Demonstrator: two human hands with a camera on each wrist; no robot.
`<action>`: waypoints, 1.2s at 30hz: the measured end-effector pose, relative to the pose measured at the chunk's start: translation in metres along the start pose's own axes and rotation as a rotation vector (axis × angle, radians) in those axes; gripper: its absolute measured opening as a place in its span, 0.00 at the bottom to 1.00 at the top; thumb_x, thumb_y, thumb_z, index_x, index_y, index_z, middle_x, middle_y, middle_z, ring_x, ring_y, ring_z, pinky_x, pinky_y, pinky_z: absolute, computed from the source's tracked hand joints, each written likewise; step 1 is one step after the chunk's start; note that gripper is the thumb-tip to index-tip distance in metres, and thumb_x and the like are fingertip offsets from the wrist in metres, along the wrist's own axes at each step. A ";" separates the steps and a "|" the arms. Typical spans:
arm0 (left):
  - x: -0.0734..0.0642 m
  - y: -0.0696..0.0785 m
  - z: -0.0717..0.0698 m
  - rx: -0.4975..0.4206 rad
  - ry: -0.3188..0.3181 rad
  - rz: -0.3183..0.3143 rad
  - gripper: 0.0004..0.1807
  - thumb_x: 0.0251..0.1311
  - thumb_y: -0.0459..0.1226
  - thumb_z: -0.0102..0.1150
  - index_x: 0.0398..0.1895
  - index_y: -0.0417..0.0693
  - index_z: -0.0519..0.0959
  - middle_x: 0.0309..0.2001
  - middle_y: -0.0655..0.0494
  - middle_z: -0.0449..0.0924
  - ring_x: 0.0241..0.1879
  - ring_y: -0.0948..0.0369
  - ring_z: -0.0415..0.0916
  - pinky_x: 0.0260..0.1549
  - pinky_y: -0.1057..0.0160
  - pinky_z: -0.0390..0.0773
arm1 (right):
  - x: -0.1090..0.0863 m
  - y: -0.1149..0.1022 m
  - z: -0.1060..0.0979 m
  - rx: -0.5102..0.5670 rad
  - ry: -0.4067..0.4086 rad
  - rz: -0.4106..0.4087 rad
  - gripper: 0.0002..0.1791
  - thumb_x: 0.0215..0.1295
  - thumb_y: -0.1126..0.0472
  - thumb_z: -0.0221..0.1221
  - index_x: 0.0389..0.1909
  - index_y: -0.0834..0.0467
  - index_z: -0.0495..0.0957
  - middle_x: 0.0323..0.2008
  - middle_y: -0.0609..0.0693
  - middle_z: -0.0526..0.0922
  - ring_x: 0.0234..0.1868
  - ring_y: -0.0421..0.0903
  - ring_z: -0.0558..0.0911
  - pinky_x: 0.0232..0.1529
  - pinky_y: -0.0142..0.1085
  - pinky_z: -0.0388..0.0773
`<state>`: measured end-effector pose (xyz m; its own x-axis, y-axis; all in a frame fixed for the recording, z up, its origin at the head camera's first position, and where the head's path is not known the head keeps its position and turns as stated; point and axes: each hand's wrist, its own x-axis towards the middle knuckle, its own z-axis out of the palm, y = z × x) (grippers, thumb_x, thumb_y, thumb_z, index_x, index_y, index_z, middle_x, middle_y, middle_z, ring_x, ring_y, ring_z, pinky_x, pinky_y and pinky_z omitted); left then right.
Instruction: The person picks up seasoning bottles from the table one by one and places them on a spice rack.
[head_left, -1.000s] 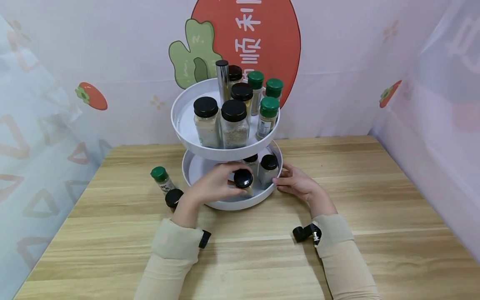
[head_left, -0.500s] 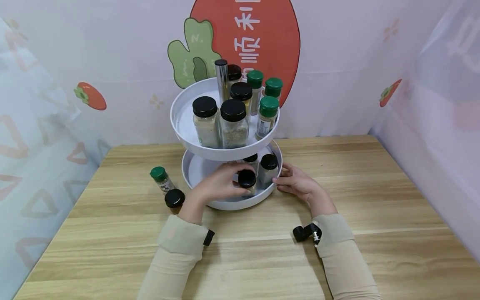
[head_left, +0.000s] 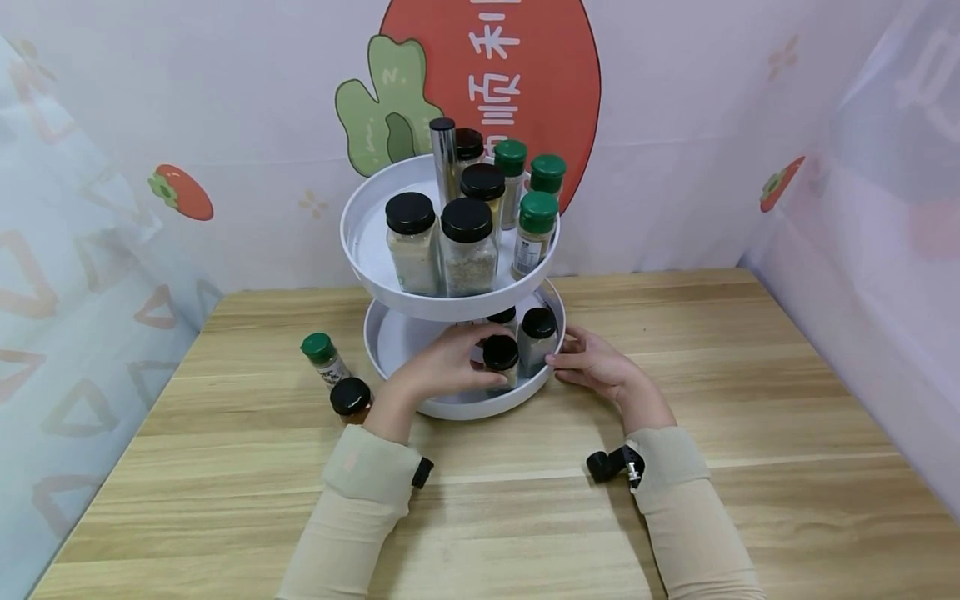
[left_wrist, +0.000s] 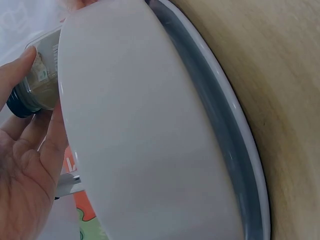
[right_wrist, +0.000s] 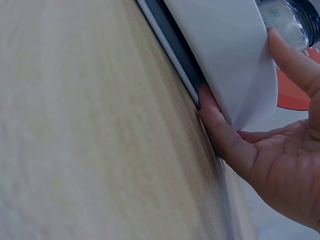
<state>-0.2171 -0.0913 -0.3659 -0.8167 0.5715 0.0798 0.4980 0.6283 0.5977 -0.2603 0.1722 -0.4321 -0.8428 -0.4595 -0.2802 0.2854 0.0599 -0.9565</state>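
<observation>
My left hand [head_left: 442, 367] pinches a small glass spice jar [head_left: 501, 358] with a black lid, over the lower tray [head_left: 457, 410] of a white two-tier rack. The left wrist view shows thumb and fingers around that jar [left_wrist: 42, 85], its lower part hidden behind the tray wall [left_wrist: 130, 120]. My right hand [head_left: 600, 367] grips the lower tray's right rim. In the right wrist view its thumb lies at the rim, and a finger reaches under the wall [right_wrist: 230, 60]. A black-lidded jar [head_left: 536, 342] stands inside beside that rim; another [head_left: 504, 317] is behind, partly hidden.
The upper tray [head_left: 442, 310] overhangs the lower one and bears several black-lidded jars, green-capped bottles [head_left: 537, 233] and a tall silver cylinder [head_left: 444, 167]. On the table left of the rack stand a green-capped bottle [head_left: 324, 358] and a black-lidded jar [head_left: 351, 398].
My left hand has shifted slightly right with the pinched jar, bringing it nearer the jar by the right rim. The right hand and the rack look unmoved.
</observation>
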 end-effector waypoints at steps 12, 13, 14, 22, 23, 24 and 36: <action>0.002 -0.001 0.002 -0.021 -0.003 -0.017 0.33 0.58 0.44 0.70 0.66 0.49 0.71 0.65 0.47 0.72 0.62 0.49 0.73 0.58 0.51 0.80 | -0.001 0.000 0.000 0.007 0.014 0.013 0.46 0.70 0.71 0.54 0.79 0.59 0.35 0.75 0.66 0.54 0.51 0.37 0.75 0.51 0.27 0.79; 0.002 -0.001 0.002 -0.023 0.000 -0.016 0.33 0.58 0.44 0.70 0.66 0.49 0.71 0.64 0.47 0.72 0.62 0.49 0.73 0.58 0.50 0.80 | -0.001 0.000 0.000 0.005 0.012 0.013 0.46 0.70 0.71 0.54 0.79 0.59 0.35 0.75 0.66 0.54 0.52 0.38 0.75 0.52 0.28 0.79; 0.001 -0.001 0.003 -0.023 0.003 -0.013 0.33 0.58 0.44 0.70 0.67 0.49 0.71 0.65 0.47 0.72 0.62 0.49 0.73 0.59 0.50 0.79 | -0.001 0.000 0.000 0.004 0.011 0.013 0.46 0.70 0.71 0.54 0.79 0.59 0.35 0.75 0.66 0.54 0.52 0.38 0.75 0.52 0.28 0.79; -0.001 -0.003 0.003 -0.031 -0.005 -0.017 0.35 0.59 0.46 0.69 0.70 0.53 0.69 0.69 0.50 0.69 0.65 0.50 0.72 0.59 0.53 0.80 | -0.001 0.000 -0.001 0.001 0.011 0.012 0.47 0.70 0.69 0.55 0.79 0.59 0.35 0.75 0.66 0.54 0.53 0.39 0.74 0.51 0.27 0.79; -0.001 -0.004 0.003 -0.034 -0.008 -0.018 0.36 0.60 0.46 0.69 0.70 0.53 0.68 0.69 0.50 0.69 0.65 0.50 0.72 0.58 0.52 0.80 | -0.001 0.000 -0.001 0.001 0.010 0.011 0.47 0.70 0.69 0.55 0.79 0.60 0.35 0.75 0.66 0.54 0.54 0.39 0.74 0.51 0.27 0.79; -0.001 -0.005 0.003 -0.037 -0.010 -0.019 0.36 0.60 0.46 0.68 0.71 0.53 0.68 0.69 0.50 0.69 0.64 0.51 0.72 0.57 0.52 0.81 | -0.001 0.000 -0.001 0.001 0.010 0.010 0.47 0.69 0.69 0.55 0.79 0.60 0.35 0.75 0.66 0.54 0.54 0.39 0.74 0.52 0.28 0.79; -0.027 -0.002 -0.010 -0.018 0.017 0.038 0.35 0.62 0.41 0.66 0.71 0.43 0.66 0.67 0.45 0.72 0.63 0.47 0.74 0.63 0.49 0.76 | 0.000 -0.001 -0.001 -0.005 0.026 0.022 0.47 0.69 0.70 0.55 0.79 0.59 0.36 0.74 0.65 0.56 0.56 0.42 0.73 0.52 0.28 0.78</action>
<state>-0.1992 -0.1129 -0.3609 -0.8021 0.5857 0.1163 0.5236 0.5963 0.6085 -0.2607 0.1734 -0.4315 -0.8478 -0.4351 -0.3033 0.3018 0.0745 -0.9505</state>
